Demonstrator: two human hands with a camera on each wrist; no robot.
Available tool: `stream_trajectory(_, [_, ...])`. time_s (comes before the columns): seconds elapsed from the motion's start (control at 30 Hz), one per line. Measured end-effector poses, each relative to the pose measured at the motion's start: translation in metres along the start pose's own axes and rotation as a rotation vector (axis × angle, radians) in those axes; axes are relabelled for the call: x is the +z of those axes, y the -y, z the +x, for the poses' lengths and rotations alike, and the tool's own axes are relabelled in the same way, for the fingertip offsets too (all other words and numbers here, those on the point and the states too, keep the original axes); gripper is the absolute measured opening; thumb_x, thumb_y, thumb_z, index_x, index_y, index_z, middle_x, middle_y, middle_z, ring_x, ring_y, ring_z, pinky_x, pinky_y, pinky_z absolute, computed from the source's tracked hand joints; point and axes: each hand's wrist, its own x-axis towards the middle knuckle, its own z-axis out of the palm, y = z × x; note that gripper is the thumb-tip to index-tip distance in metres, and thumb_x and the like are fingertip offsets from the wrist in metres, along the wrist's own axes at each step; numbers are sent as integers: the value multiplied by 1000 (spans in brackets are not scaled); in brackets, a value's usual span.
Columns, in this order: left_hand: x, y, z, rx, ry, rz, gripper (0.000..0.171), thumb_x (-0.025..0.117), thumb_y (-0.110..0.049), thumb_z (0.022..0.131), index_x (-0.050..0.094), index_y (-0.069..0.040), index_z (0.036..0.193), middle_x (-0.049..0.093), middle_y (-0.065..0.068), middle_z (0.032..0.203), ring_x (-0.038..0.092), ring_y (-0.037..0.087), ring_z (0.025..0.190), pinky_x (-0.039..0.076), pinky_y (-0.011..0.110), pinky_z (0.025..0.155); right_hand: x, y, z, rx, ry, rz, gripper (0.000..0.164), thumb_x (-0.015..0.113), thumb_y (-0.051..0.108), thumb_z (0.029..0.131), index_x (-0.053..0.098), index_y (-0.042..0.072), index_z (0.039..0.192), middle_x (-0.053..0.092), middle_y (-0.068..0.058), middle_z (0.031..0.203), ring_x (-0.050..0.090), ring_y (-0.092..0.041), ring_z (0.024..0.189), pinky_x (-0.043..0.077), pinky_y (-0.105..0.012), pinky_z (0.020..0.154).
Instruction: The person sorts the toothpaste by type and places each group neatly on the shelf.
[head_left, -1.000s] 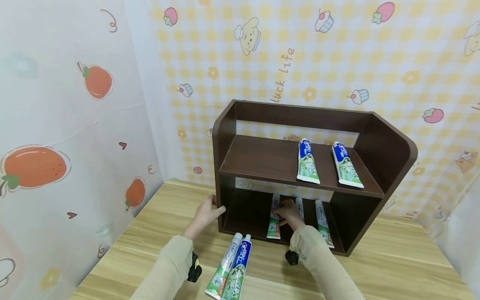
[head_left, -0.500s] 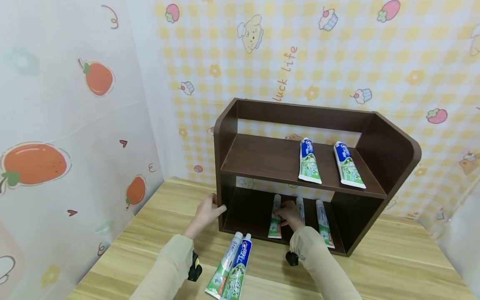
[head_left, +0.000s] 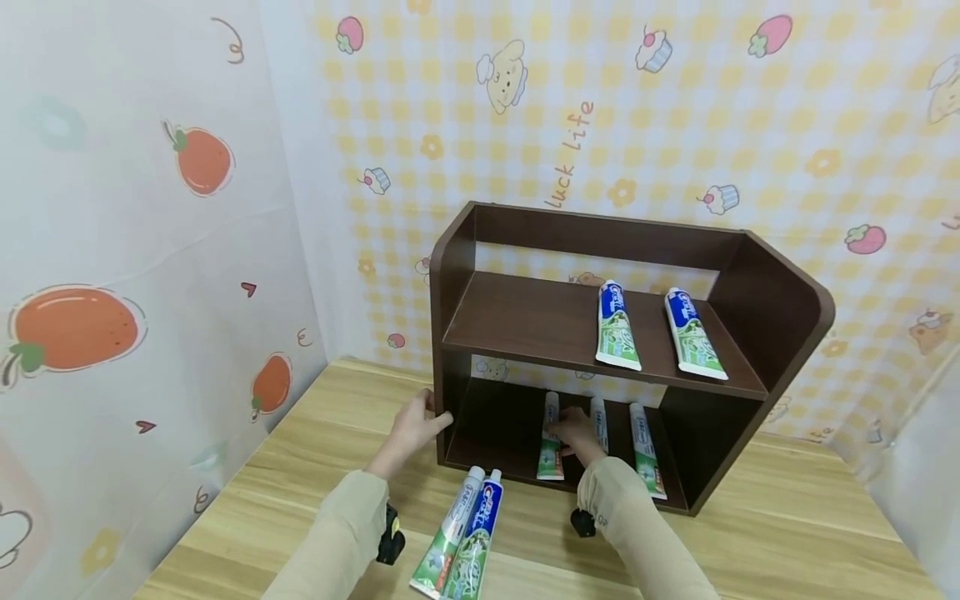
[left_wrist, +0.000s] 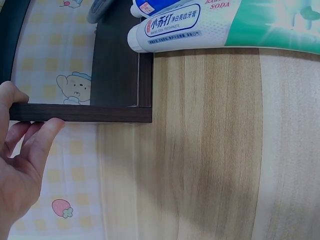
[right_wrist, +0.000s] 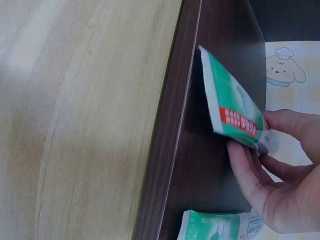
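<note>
My left hand [head_left: 411, 425] holds the left side panel [left_wrist: 85, 113] of a dark brown two-tier shelf [head_left: 525, 312], with finger and thumb at the panel's edge. Inside the lower tier my right hand [head_left: 579, 435] pinches a white and green toothpaste tube [right_wrist: 235, 102] between thumb and fingers. Its flat crimped end points toward the shelf's front edge and looks tilted up in the right wrist view. Two similar tubes lie to its right, one partly behind my hand and one farther right [head_left: 647, 454].
Two blue and green toothpaste tubes [head_left: 618, 327] [head_left: 696, 335] lie on the upper tier. On the wooden table [head_left: 360, 400], before the shelf, a white and green tube [head_left: 450, 533] lies beside a blue and green one [head_left: 480, 529]. A patterned wall covering [head_left: 675, 133] stands behind.
The head view shifts slightly. Both hands keep nearly the same places, the left at the side panel and the right on the same toothpaste tube.
</note>
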Motion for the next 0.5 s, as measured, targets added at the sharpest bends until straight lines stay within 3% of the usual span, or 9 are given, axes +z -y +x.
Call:
stream_trajectory(0.13, [2,2,0,1,-5,7,23,61,-17,80,49,-1,92,53,9,76,44,14,56,38,24,51,0,-2,-4,-14,13,-23,48,61,9,79,47,-12,120,53,-26,109,59,-31,84,54,-41,65])
stream_trajectory(0.5, [1,2,4,-1,0,32,22,60,-18,80,46,-3,88,50,8,75,44,15,60,37,25,52,-11,0,-13,24,29,-7,59,63,12,82,37,-11,129,40,-31,129,52,-41,106,52,-43,78])
